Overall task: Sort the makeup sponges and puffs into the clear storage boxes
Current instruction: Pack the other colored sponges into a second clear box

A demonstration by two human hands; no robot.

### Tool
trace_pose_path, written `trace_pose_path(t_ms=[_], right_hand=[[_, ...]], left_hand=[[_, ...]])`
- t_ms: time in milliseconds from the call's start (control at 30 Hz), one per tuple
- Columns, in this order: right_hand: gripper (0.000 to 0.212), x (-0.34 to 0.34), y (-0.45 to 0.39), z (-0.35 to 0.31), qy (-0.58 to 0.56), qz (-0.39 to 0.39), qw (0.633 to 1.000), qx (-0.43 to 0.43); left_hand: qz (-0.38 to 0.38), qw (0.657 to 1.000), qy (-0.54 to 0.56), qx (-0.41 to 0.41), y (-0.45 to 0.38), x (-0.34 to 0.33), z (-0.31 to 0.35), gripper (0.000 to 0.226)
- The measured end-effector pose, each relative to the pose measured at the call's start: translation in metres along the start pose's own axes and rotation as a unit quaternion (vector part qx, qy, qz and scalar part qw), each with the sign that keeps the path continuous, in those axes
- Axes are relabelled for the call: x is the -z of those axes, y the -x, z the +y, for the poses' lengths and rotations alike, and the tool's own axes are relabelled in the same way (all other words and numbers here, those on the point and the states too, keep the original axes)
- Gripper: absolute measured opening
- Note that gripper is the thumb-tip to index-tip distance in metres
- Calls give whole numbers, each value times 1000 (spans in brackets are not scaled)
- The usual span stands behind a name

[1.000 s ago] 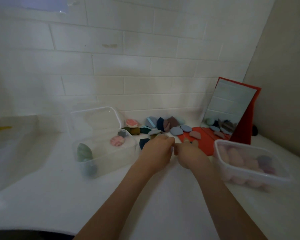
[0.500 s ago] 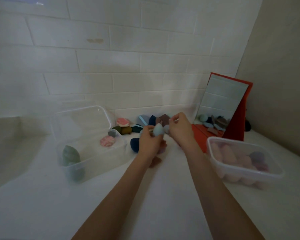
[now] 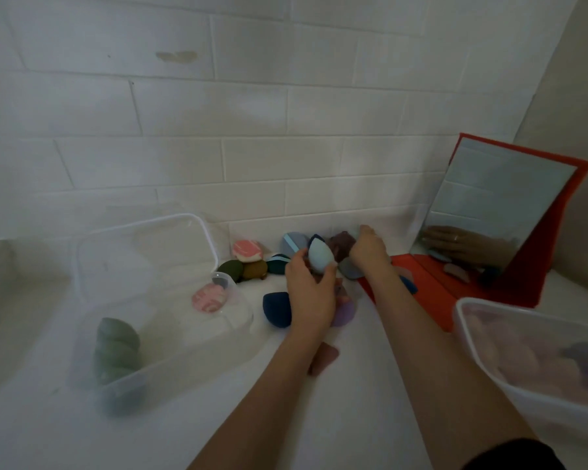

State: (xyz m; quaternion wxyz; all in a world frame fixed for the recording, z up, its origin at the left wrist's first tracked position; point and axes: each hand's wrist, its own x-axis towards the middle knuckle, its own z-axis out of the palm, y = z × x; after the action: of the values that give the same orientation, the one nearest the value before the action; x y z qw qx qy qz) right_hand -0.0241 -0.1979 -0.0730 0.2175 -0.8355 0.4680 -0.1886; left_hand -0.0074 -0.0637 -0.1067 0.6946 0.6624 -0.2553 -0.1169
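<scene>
Pale-blue sponge (image 3: 320,258) gripped by left hand (image 3: 311,293); right hand's (image 3: 369,247) grip unclear.

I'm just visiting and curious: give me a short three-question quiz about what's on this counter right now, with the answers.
1. True or false: the left hand holds a light blue sponge.
2. Which box holds the green sponges: A) the left box, B) the right box?
3. Fill in: the mirror has a ____ frame.

Key: 1 true; 2 A; 3 red.
</scene>
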Motion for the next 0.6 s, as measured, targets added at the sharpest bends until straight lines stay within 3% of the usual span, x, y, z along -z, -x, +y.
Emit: trace_pose_path(t_ms=[200, 300, 400, 467, 567, 600], right_hand=[[38, -3, -1, 3, 21, 72, 997, -32], [46, 2, 6, -1, -113, 193, 975, 13], [30, 19, 19, -12, -241, 246, 933, 103], [16, 27, 29, -17, -291, 186, 930, 127], [9, 27, 49, -25, -330, 33, 935, 124], [16, 26, 56, -26, -340, -7, 933, 117]], left_hand=[[-11, 999, 28, 16, 7, 4, 10, 44], [-10, 997, 72, 27, 9, 5, 14, 24], [-35, 984, 163, 57, 11, 8, 26, 8], [-46, 962, 251, 95, 12, 9, 37, 6], [-55, 931, 335, 132, 16, 14, 49, 10], [-59, 924, 348, 143, 18, 16, 52, 13]])
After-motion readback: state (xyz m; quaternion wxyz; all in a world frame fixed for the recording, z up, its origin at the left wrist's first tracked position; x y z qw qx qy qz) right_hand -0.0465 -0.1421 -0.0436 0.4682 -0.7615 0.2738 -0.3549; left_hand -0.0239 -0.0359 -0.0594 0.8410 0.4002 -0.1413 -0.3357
